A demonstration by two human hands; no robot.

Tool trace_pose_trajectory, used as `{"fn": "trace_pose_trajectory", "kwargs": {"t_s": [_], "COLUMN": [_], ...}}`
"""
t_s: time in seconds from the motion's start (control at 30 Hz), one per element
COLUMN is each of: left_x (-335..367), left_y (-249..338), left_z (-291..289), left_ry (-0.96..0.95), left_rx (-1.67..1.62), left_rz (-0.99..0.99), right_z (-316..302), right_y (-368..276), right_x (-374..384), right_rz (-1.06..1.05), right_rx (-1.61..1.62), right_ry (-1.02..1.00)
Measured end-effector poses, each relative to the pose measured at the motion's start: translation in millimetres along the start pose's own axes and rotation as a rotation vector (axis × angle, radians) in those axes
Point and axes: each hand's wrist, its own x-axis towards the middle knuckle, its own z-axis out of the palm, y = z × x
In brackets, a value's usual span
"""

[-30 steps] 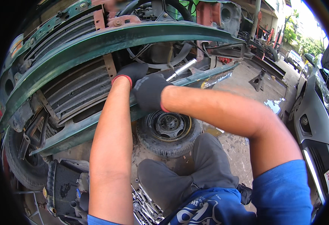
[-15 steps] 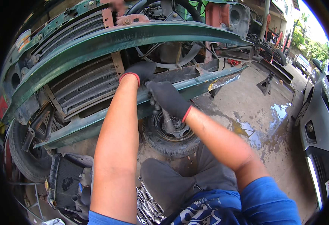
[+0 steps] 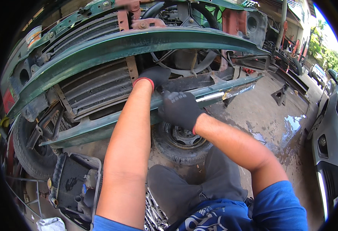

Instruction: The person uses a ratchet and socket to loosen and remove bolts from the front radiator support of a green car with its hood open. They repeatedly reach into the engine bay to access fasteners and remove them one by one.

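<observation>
My left hand (image 3: 158, 75), in a black glove with a red cuff, reaches in between the two green crossbars of a stripped vehicle front. Its fingers are mostly hidden behind the lower green crossbar (image 3: 88, 133). Close beside it, my right hand (image 3: 179, 109), gloved the same way, is closed in front of that crossbar. It grips a wrench, whose shiny metal handle (image 3: 211, 97) seems to stick out to the right along the bar. The wrench's working end is hidden near my left fingers. Behind my hands lies the ribbed cooling core (image 3: 99, 86).
A loose wheel (image 3: 182, 144) lies below my hands. Several wrenches (image 3: 154, 211) are on the ground by my leg, with a removed radiator (image 3: 74, 184) to the left. A jack stand (image 3: 280, 94), puddles and a silver car (image 3: 328, 142) are at right. The upper green crossbar (image 3: 149, 40) spans above.
My right hand has turned over, back of the glove now up. The metal handle that pointed down from it now seems to point right. My left hand stays by the crossbar; the view has shifted slightly.
</observation>
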Motion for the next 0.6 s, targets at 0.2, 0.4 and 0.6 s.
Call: {"fn": "trace_pose_trajectory", "kwargs": {"t_s": [0.2,0.4,0.6], "left_x": [-0.7,8.0,15.1], "left_y": [2.0,-6.1,-13.4], "left_z": [0.3,4.9,8.0], "left_ry": [-0.106,-0.045,-0.018], "left_rx": [0.032,0.044,0.138], "left_rz": [-0.052,-0.043,-0.023], "right_z": [24.5,25.9,32.4], "right_y": [7.8,12.1,19.5], "right_x": [-19.1,-23.2,-30.0], "right_rz": [0.058,0.051,0.044], "right_rx": [0.003,0.067,0.199], "right_ry": [0.121,0.151,0.179]}}
